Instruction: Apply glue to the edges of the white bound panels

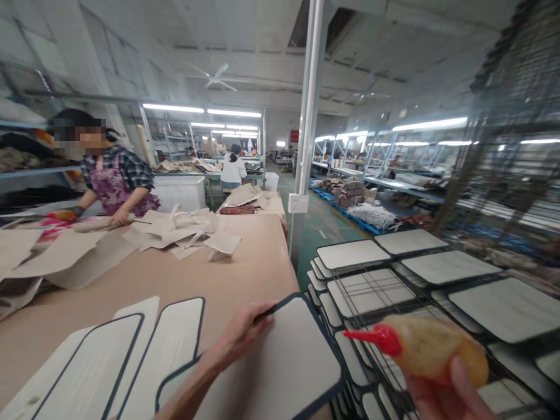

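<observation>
My left hand (250, 332) grips the upper edge of a white panel with dark edging (284, 361), fingers closed over its border. The panel is tilted above the table, close to the rack. On the right, my right hand (441, 394) is wrapped around a squeeze bottle (437, 350) of yellowish content with a red nozzle pointing left. Its base is partly covered by my thumb. Several more dark-edged white panels (175, 332) lie overlapping on the table to the left of my left hand. My forearm hides part of one.
A brown-covered table (254, 268) extends ahead, with cut beige pieces (175, 227) heaped at its far left. A co-worker (116, 175) stands behind them. A wire rack (371, 286) stacked with dark-edged panels stands at right. A metal post (306, 116) rises at the table's right edge.
</observation>
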`<state>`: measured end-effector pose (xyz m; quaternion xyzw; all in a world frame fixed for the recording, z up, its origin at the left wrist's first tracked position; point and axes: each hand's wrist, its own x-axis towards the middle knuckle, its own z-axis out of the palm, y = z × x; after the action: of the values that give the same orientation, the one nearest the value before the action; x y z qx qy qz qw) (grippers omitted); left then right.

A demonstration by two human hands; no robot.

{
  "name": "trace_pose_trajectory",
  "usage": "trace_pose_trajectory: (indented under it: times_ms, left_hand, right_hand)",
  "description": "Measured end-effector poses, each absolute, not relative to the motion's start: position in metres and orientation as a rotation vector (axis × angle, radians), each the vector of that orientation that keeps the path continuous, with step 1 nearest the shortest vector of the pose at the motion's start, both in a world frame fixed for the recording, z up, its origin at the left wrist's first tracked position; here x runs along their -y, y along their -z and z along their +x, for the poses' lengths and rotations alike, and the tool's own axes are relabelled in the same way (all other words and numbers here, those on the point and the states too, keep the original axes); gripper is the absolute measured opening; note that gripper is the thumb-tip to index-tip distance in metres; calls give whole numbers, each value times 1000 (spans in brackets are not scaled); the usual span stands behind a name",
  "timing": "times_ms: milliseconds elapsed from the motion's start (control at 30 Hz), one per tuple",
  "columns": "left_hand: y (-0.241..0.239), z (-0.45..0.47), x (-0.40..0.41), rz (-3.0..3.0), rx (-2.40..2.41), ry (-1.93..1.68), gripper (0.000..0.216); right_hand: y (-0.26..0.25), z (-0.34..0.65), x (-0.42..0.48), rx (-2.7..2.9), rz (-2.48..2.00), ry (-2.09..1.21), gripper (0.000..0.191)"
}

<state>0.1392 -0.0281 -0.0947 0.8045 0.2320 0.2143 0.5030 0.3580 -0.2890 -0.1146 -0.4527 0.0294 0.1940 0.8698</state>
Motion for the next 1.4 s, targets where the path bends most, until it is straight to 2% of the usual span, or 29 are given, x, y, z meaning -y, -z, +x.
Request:
trace_pose_trajectory:
  times_ms: [167,400,533,867,1167,1400]
  left_hand:
    - [30,150,0,2038,-191,-159,13]
    - [-27,180,-15,2080,300,256,24]
    - [-34,185,-20,2131,294,485,26]
    - [5,203,-25,1860,717,768,21]
    - [-10,207,5,1844,770,888,20]
    - [-16,203,15,1827,755,885,20]
  right_hand:
    - [27,338,269,54,-988,-257,79]
    - [-18,324,244,331,-1156,-208,88]
    - [-18,317,230,489,-1194,-303,82]
    - [-5,324,224,835,-1088,-514,63]
    - [-3,310,242,845,-945,-628,67]
    - [-2,307,248,931,-900,-677,62]
